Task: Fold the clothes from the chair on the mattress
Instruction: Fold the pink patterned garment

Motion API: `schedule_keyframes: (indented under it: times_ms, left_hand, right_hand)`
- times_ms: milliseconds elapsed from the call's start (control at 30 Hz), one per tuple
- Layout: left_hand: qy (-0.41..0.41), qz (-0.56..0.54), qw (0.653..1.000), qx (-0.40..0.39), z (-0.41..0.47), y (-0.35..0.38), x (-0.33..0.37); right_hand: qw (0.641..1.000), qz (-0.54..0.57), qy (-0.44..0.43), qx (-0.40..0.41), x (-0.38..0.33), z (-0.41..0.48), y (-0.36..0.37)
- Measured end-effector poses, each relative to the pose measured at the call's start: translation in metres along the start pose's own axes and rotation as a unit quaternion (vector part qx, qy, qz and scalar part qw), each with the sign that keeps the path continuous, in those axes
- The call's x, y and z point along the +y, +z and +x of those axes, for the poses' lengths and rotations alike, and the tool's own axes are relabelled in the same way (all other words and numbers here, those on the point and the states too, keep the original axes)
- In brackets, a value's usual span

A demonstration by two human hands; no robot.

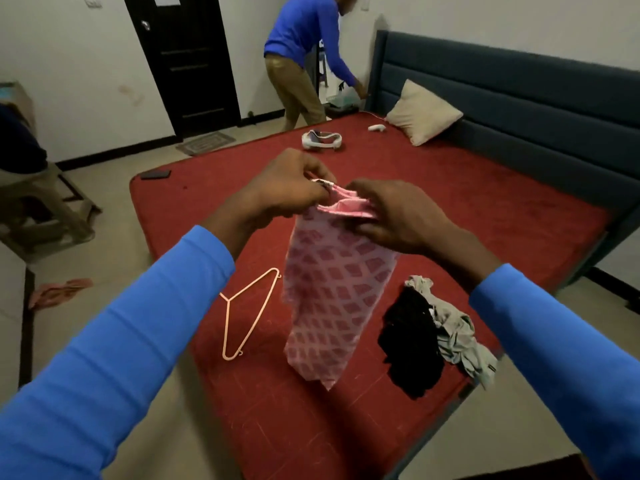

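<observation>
Both grips, left hand (284, 188) & right hand (398, 216), pinching pink garment (332, 292) over mattress (450, 188)

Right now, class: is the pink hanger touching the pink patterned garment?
Apart. The head view shows bare red mattress between the pink hanger and the pink patterned garment.

Hanger (242, 313), headset (321, 139), pillow (423, 111), phone (156, 174)

One view only, taken from a head-worn wide-angle camera, aimed forward and down across the mattress (450, 188) from its near corner. The hands are seen close up at frame centre, the headboard (519, 84) and door (183, 60) far off. Straight edges are bowed toward the frame borders.
</observation>
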State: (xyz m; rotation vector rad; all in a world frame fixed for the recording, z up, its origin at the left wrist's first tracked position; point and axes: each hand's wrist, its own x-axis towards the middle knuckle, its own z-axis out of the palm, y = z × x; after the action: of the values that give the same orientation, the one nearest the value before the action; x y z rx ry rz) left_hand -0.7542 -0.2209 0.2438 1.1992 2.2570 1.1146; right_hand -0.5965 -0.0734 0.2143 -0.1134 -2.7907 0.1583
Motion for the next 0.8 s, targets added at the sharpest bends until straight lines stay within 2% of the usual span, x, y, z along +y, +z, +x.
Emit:
schedule_keyframes:
  times_ms: [33, 100, 200, 233, 300, 400, 433, 467, 567, 633, 800]
  left_hand:
    - [-0.018, -0.043, 0.999, -0.007, -0.003, 0.001, 0.002]
    - [-0.038, -0.161, 0.986, -0.029, -0.010, 0.000, 0.004]
    - [-0.003, -0.364, 0.929, -0.060, -0.018, 0.001, -0.011]
    - [0.018, -0.368, 0.928, -0.050, -0.023, 0.004, -0.025]
    - [0.033, -0.291, 0.955, -0.049, -0.036, 0.017, -0.062]
    - [-0.021, -0.206, 0.960, -0.191, -0.061, 0.045, -0.130]
    - [-0.047, -0.180, 0.958, -0.216, -0.071, 0.056, -0.150]
    - [-0.066, -0.161, 0.963, -0.206, -0.078, 0.066, -0.169]
    - [-0.097, -0.170, 0.977, -0.090, -0.094, 0.091, -0.201]
    - [-0.080, -0.183, 0.979, -0.039, -0.098, 0.102, -0.209]
    - [-0.041, -0.244, 0.968, 0.029, -0.110, 0.116, -0.185]
  right_hand:
    - [0.999, 0.036, 0.008, 0.022, 0.002, 0.001, -0.002]
    - [0.987, 0.156, 0.045, 0.016, 0.002, 0.003, -0.008]
    - [0.948, 0.312, 0.062, 0.015, -0.001, 0.005, -0.018]
    - [0.937, 0.343, 0.062, 0.018, -0.003, 0.005, -0.021]
    - [0.923, 0.378, 0.071, 0.024, -0.005, 0.005, -0.024]
    - [0.904, 0.414, 0.101, 0.035, -0.004, 0.002, -0.026]
    - [0.899, 0.420, 0.116, 0.042, -0.002, 0.000, -0.027]
    - [0.897, 0.418, 0.132, 0.047, -0.001, -0.002, -0.027]
    - [0.898, 0.396, 0.181, 0.062, 0.007, -0.013, -0.029]
    - [0.897, 0.379, 0.214, 0.082, 0.014, -0.022, -0.029]
    - [0.872, 0.368, 0.306, 0.104, 0.052, -0.053, -0.022]
